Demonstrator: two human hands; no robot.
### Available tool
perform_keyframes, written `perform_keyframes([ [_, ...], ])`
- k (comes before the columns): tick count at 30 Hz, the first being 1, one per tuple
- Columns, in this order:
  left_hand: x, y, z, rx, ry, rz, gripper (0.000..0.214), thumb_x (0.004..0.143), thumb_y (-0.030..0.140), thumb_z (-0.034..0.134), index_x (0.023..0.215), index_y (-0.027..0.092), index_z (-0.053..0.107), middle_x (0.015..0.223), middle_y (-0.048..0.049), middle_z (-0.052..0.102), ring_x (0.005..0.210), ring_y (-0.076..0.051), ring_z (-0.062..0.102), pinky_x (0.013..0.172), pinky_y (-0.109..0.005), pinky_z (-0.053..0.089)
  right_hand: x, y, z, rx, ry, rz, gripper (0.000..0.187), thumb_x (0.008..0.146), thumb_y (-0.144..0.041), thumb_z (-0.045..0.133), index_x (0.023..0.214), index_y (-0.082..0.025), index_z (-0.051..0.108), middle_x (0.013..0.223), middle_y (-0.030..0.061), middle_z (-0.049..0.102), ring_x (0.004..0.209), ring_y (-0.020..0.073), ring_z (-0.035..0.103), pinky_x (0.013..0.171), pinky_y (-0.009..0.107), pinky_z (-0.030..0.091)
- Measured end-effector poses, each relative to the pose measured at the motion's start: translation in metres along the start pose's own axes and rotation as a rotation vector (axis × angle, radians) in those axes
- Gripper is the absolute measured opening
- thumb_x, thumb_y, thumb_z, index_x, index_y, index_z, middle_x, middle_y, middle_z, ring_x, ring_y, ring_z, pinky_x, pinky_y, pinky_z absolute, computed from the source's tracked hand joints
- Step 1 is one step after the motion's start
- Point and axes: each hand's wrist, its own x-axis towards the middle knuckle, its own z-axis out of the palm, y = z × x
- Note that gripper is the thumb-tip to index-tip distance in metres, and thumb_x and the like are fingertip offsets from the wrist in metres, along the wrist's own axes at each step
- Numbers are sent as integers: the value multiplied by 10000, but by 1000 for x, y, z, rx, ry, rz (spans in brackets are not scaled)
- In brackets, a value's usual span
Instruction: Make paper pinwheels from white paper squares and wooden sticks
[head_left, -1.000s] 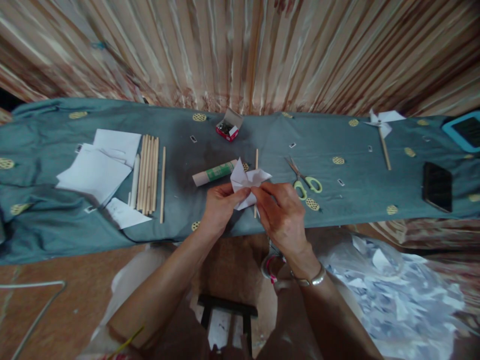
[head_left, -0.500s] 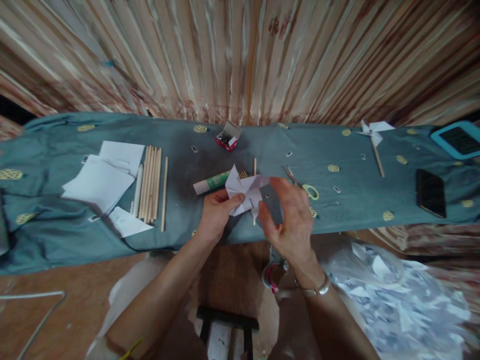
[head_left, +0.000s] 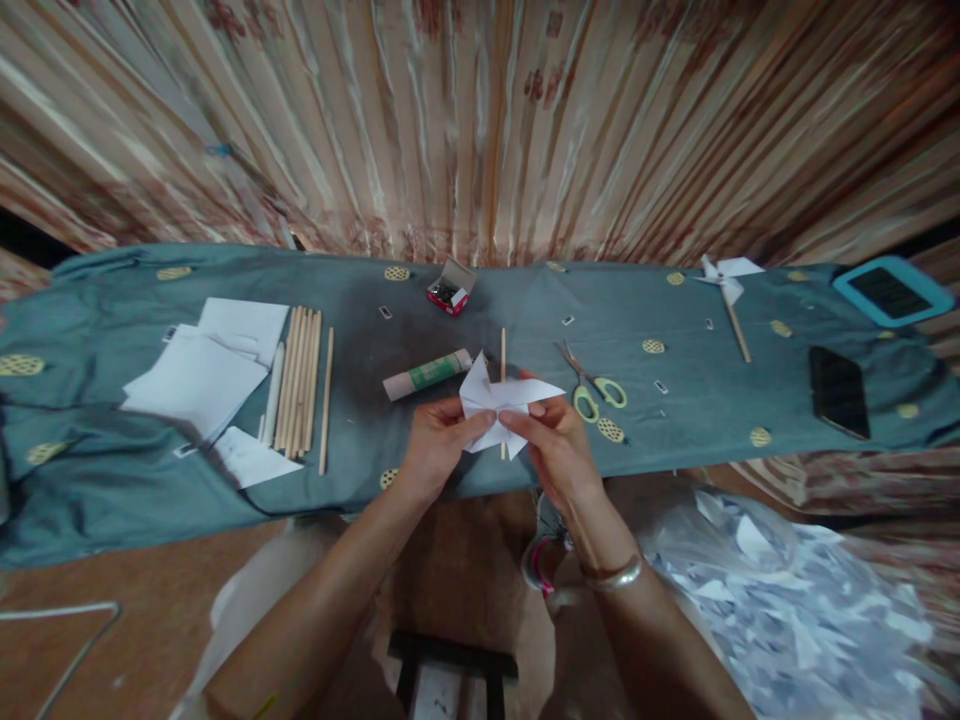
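Between my two hands is a white paper pinwheel (head_left: 496,400) with pointed blades folded toward its middle. My left hand (head_left: 441,440) pinches its left side, thumb on top near the centre. My right hand (head_left: 559,435) grips the right side, its thumb also pressed by the centre and its fingers behind the paper. Under the pinwheel lies a thin wooden stick (head_left: 503,345), partly covered by the paper. A glue stick (head_left: 427,375) with a green label rests just beyond my left hand. Scissors (head_left: 592,385) with light green handles lie right of my right hand.
A small open box of pins (head_left: 451,288) stands at the back. Leftward lie white paper sheets (head_left: 206,370) and a row of wooden sticks (head_left: 298,380). A finished pinwheel (head_left: 727,290), a phone (head_left: 838,392) and a blue-framed device (head_left: 892,290) are at right. A bag of paper pinwheels (head_left: 795,600) sits below.
My right hand, open and apart from the paper's centre before, has closed on the pinwheel with its thumb near the middle. My left hand keeps its pinch. The view has shifted slightly.
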Motion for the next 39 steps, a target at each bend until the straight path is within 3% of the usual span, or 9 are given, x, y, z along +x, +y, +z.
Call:
perform_keyframes([
  [4, 0, -1, -1, 47, 9, 37, 261, 460, 325, 857, 593, 137, 735, 558, 6, 654, 513, -98, 497, 515, -221, 388, 2, 2, 0, -45, 47, -35, 732, 451, -265, 886, 1109, -196, 572, 667, -79, 696, 622, 137, 654, 644, 272, 544],
  [7, 3, -3, -2, 104, 18, 77, 231, 496, 316, 824, 612, 136, 738, 579, 1, 657, 531, -111, 519, 521, -229, 407, 2, 2, -1, -105, 53, -46, 760, 461, -270, 884, 1146, -187, 565, 706, -51, 737, 636, 153, 679, 671, 296, 562],
  [23, 6, -6, -9, 248, -13, 173, 210, 575, 335, 763, 550, 135, 702, 538, 2, 604, 521, -102, 477, 503, -224, 362, 2, 1, -2, -181, 34, -65, 593, 502, -279, 859, 1038, -192, 620, 738, -22, 750, 641, 166, 688, 685, 313, 568],
  [39, 6, -4, -7, 237, -18, 157, 180, 564, 309, 757, 605, 136, 731, 586, -6, 643, 550, -115, 511, 526, -232, 398, 1, 0, 0, -221, 41, -100, 544, 529, -299, 821, 1009, -176, 598, 717, -26, 717, 607, 147, 633, 612, 282, 531],
])
